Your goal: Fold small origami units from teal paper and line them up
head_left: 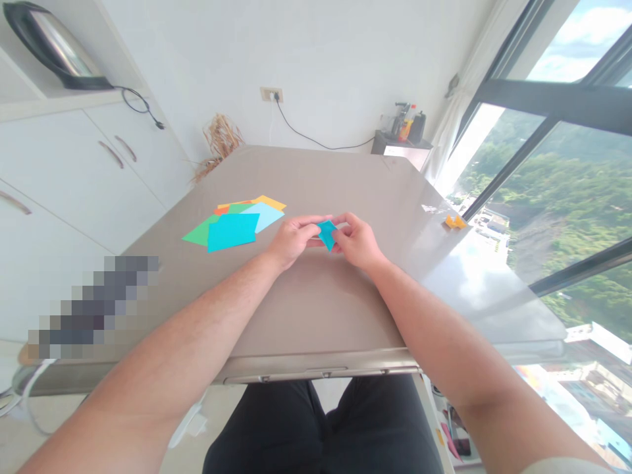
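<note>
A small folded piece of blue origami paper (pixel 327 235) is pinched between my two hands above the middle of the table. My left hand (pixel 293 240) grips its left side, thumb on top and fingers behind. On the right side, my right hand (pixel 356 241) holds it the same way, its thumb near the paper's right edge. The folded paper looks diamond-shaped from here; its underside is hidden by my fingers. To the left of my hands lies a flat blue sheet (pixel 233 232), over green, light blue, orange and yellow sheets.
The brown table (pixel 316 316) has an orange folded paper piece (pixel 455 222) near its right edge, by the window. A blurred-out dark object (pixel 99 303) lies at the left edge. Behind the table are dried stalks (pixel 220 139) and a small cabinet (pixel 402 150) with bottles.
</note>
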Demonstrator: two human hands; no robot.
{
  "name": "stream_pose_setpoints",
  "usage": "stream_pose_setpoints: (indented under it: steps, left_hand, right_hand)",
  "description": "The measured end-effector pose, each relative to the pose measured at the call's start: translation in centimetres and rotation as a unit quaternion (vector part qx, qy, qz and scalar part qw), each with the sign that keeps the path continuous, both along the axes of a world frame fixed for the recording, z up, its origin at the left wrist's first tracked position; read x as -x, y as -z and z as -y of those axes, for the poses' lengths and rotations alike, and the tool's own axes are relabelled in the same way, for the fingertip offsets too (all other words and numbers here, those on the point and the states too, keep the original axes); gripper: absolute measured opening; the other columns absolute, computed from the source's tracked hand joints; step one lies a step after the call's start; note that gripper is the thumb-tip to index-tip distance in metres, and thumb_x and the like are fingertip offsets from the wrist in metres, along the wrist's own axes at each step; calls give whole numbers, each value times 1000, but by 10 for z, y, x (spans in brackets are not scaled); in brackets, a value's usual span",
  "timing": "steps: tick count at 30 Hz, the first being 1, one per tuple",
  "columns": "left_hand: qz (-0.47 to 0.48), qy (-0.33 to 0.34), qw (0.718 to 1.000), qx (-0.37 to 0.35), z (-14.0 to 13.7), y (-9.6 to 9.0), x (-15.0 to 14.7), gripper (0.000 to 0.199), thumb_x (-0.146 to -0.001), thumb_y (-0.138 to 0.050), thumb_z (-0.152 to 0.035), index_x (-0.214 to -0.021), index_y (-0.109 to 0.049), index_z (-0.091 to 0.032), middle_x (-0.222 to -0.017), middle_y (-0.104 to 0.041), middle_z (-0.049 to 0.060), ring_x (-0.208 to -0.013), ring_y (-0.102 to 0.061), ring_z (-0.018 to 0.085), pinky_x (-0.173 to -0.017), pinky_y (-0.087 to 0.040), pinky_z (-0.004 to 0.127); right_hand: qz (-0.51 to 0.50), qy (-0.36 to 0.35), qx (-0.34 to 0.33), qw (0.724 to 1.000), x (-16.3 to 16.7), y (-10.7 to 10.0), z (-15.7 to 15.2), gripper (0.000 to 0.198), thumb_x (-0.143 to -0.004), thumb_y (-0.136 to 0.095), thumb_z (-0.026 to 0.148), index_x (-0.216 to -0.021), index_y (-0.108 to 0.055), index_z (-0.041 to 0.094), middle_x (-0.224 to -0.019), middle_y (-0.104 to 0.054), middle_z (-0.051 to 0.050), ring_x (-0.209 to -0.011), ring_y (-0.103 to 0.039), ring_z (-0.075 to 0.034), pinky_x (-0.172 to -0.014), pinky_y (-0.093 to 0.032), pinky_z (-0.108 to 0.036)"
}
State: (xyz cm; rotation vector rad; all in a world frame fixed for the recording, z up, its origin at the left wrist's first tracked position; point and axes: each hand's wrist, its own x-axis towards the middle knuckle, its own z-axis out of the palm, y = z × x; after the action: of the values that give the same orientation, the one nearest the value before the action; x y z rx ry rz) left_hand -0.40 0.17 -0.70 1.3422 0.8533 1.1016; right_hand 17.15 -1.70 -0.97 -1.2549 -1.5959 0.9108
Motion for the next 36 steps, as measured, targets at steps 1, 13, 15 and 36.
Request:
stream_pose_setpoints:
  steps: [1,13,15,36]
  left_hand:
    - [3,-3,1000,-1,0,0,1,40,-74,-67,-25,-112,-79,-20,-114,-78,7,-103,-73,27,-90,-62,43]
    - [11,20,999,-37,3,-2,3,27,-70,-76,-23,-95,-84,-20,-128,-72,11,-118,-66,35,-88,-61,47]
    - [8,18,999,-44,2,-1,3,23,-74,-78,-32,-91,-83,-18,-122,-74,13,-119,-65,37,-88,-61,47]
    - [50,-11,997,52,-5,-4,7,29,-67,-85,-31,-91,-80,-15,-95,-76,9,-91,-70,22,-88,-58,40]
  right_hand:
    - [-33,-12,12,999,-1,-1,0,21,-81,-58,26,-102,-61,25,-62,-66,5,-59,-63,-14,-59,-50,-25]
    - [-167,-42,95,981,-4,-8,1,24,-74,-67,25,-97,-61,22,-66,-70,3,-61,-68,-16,-62,-58,-29]
    - [-171,-39,98,980,-4,-8,1,26,-72,-69,26,-96,-61,22,-68,-70,2,-61,-68,-15,-62,-57,-29]
    - [-23,32,-191,981,0,-1,1,10,-75,-71,27,-85,-70,25,-105,-70,-4,-100,-67,-21,-79,-59,-36]
